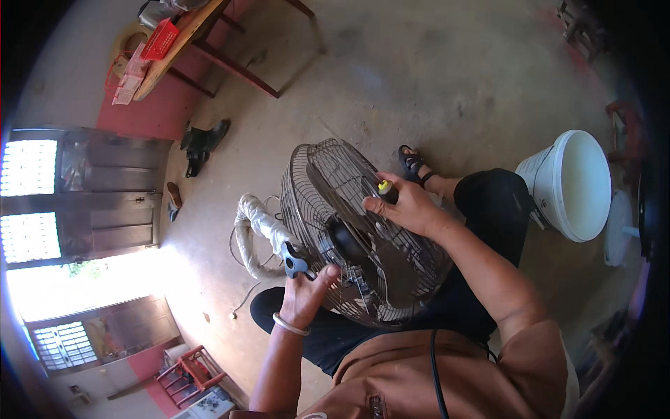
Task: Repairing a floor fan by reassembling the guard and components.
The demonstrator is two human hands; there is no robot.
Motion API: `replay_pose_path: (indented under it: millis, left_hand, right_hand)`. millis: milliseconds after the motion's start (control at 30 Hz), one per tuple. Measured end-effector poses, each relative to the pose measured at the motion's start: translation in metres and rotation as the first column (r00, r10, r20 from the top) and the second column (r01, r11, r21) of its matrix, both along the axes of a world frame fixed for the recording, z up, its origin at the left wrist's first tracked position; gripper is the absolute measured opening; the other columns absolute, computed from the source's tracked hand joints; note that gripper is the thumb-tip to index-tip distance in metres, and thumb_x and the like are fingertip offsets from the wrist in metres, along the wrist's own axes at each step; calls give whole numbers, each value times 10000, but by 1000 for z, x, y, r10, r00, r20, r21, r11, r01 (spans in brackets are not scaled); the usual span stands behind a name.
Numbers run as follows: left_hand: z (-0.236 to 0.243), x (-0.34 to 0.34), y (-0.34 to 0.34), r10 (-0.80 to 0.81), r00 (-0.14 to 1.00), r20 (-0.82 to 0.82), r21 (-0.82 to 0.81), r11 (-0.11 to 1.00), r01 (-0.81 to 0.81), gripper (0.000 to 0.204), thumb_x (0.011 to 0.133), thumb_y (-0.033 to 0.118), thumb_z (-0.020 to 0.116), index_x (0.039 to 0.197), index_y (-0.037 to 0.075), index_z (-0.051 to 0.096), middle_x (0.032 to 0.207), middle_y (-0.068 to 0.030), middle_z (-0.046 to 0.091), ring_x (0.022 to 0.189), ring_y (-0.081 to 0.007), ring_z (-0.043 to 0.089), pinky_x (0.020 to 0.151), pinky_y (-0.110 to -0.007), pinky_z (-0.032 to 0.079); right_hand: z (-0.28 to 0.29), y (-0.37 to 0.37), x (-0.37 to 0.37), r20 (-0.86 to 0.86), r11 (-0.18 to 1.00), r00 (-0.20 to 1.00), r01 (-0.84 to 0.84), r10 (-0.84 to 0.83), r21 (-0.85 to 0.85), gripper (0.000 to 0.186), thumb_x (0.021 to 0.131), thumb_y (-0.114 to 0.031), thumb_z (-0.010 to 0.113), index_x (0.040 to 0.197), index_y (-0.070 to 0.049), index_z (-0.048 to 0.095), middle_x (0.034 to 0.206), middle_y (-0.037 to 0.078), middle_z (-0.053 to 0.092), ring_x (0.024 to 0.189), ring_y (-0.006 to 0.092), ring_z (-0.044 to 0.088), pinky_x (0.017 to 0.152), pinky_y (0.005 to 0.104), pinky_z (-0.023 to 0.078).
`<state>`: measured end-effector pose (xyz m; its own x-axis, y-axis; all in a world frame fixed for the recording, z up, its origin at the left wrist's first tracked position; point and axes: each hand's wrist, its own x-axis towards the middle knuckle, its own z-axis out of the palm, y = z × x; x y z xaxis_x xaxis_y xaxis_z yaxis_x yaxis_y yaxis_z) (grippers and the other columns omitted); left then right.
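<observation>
A metal-caged electric fan (300,174) lies tilted across my lap, its wire guard and dark blades showing. My left hand (304,295) is closed on the fan's near-left side, thumb up and the other fingers mostly hidden. Just above that hand sits a blue-grey clamp knob (296,262), next to a tube wrapped in white plastic (264,222) that curves down to the left. My right hand (410,208) rests over the guard's right rim, closed around a screwdriver (386,190) with a dark, yellow-ended handle. The screwdriver's tip cannot be made out.
A white bucket (543,183) stands right of my knee, with a white lid (618,234) beyond it. Black boots (202,145) lie on the floor at left. A wooden table (183,49) with a red basket (160,39) stands far left. A red chair (192,377) is lower left.
</observation>
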<state>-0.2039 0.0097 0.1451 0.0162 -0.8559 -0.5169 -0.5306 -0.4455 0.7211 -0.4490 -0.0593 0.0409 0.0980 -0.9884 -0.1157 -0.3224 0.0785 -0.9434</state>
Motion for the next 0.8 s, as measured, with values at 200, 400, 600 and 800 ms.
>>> replay_pose_path:
  millis: [200,400,600,800]
  left_hand:
    - [12,-7,-20,32,998,-48,6,999,-31,567,756,222,785,1188,-54,542,1060,-91,628,975,-176,573,867,-326,472]
    - [12,41,-41,-209,978,13,-19,978,209,786,711,190,761,1369,-40,397,1260,-141,570,1146,-246,564,979,-370,451]
    - [9,77,-41,-275,960,-55,25,961,277,954,676,173,724,1468,-2,223,1426,-194,414,1276,-350,464,1036,-467,405]
    - [17,78,-69,-410,911,-30,61,909,411,1009,670,222,746,1488,10,194,1457,-198,387,1311,-349,438,1086,-471,347]
  right_hand:
    - [0,10,0,34,992,991,125,-126,19,915,702,-620,737,1249,77,512,1057,296,639,1024,392,637,898,413,491]
    - [-12,54,45,141,925,924,369,-355,-89,811,690,-459,803,1248,42,493,1008,236,581,948,378,576,858,430,466]
    - [-16,75,73,368,914,846,406,-385,24,654,754,-293,784,1258,-7,482,1121,207,559,989,342,543,865,413,433]
    - [-22,107,71,385,944,868,328,-313,30,508,870,-180,677,1288,-4,448,1351,216,479,1160,373,509,991,415,396]
